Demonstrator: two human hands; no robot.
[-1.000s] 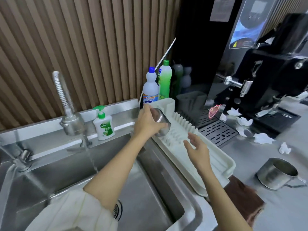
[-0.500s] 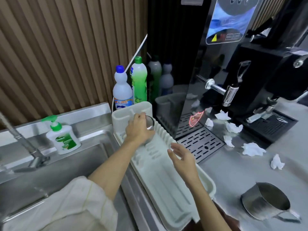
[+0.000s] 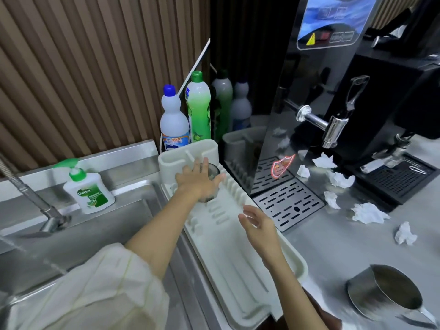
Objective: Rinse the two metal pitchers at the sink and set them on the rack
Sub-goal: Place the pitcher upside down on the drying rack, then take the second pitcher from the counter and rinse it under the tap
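Note:
A small metal pitcher (image 3: 212, 169) stands at the far end of the white dish rack (image 3: 238, 270), next to its cutlery holder. My left hand (image 3: 198, 181) lies over the pitcher with fingers spread and fairly straight, touching it and hiding most of it. Above the middle of the rack, my right hand (image 3: 259, 226) hovers with relaxed fingers and holds nothing. A second, larger metal pitcher (image 3: 385, 294) lies tilted on the steel counter at the lower right, its handle toward the frame's corner.
The steel sink (image 3: 95, 234) is on the left, with water running from its faucet (image 3: 31, 198). A soap dispenser (image 3: 89, 189) and two cleaner bottles (image 3: 175, 120) stand behind. A black drinks machine (image 3: 333, 103) and crumpled tissues (image 3: 367, 213) occupy the right counter.
My left hand carried the small pitcher from the rack's edge down onto its far end, and its fingers have spread. My right hand stayed over the rack.

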